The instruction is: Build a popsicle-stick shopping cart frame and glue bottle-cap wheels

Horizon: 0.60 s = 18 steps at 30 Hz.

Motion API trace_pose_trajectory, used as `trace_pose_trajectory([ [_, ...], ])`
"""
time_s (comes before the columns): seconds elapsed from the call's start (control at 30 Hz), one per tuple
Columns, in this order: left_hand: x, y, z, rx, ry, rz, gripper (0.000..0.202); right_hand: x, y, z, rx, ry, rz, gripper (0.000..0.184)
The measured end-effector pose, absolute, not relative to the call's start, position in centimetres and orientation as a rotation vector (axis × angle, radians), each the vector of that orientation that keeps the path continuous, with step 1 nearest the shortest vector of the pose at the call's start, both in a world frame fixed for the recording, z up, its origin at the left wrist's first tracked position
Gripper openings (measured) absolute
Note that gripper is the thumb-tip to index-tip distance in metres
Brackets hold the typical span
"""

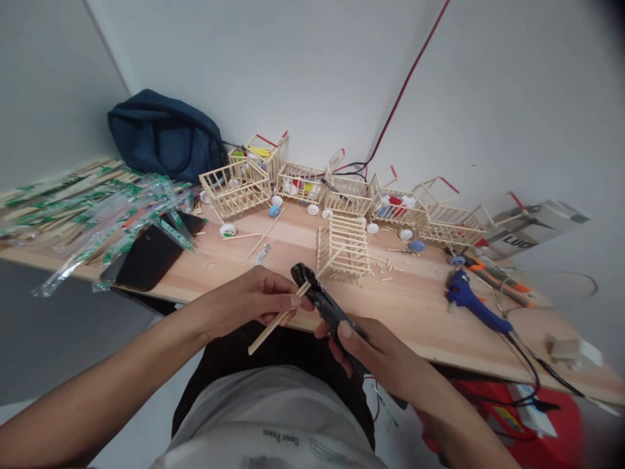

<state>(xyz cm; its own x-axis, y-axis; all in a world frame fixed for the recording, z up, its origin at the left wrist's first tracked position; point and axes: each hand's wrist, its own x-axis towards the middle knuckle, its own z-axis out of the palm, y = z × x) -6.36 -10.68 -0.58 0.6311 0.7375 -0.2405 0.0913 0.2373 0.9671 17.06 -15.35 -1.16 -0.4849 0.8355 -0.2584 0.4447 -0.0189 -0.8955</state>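
My left hand is closed on a pair of wooden chopsticks, which slant from lower left up to the tool. In my right hand is a black hand cutter, its handles wrapped by my fingers. Its head lies over the upper part of the chopsticks; whether the blades touch the wood I cannot tell. Just beyond the tool sits a small stick-built basket frame on the wooden table, with short cut stick pieces beside it.
Several stick-built carts with bottle-cap wheels line the wall. Plastic-wrapped chopsticks and a dark flat object lie left, near a blue bag. To the right are a blue glue gun, orange-handled pliers and a box.
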Motion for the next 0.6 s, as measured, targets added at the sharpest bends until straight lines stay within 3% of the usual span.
trace_pose_trajectory([
  [0.37,-8.4,-11.5,-1.1,1.248,0.886,0.558,0.029,15.4,-14.1,-1.1,-1.396,-2.094,1.344,0.052],
  [0.6,-8.7,-12.0,-1.6,1.677,1.089,0.658,0.036,15.0,-13.5,-0.9,-1.393,-2.084,1.444,0.055],
])
